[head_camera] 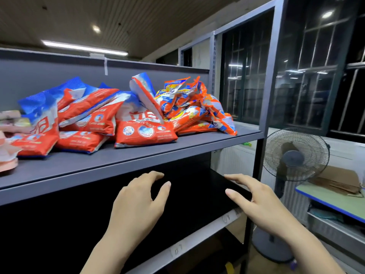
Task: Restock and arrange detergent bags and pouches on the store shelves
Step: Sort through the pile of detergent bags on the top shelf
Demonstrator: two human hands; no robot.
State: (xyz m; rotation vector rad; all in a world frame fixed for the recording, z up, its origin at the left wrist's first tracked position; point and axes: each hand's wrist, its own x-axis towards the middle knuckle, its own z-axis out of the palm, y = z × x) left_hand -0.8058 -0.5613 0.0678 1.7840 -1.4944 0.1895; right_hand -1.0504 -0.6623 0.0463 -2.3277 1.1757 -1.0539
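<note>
Several red, white and blue detergent bags lie in a loose heap on the grey upper shelf. To their right sits a pile of smaller orange pouches. Pale pink packs show at the far left edge. My left hand and my right hand hover below the upper shelf, in front of the dark lower shelf. Both hands hold nothing, fingers relaxed and slightly spread. Neither hand touches a bag.
A grey upright post frames the shelving on the right. Beyond it stands a black pedestal fan. A green-topped table with flattened cardboard is at the far right. Dark barred windows fill the back.
</note>
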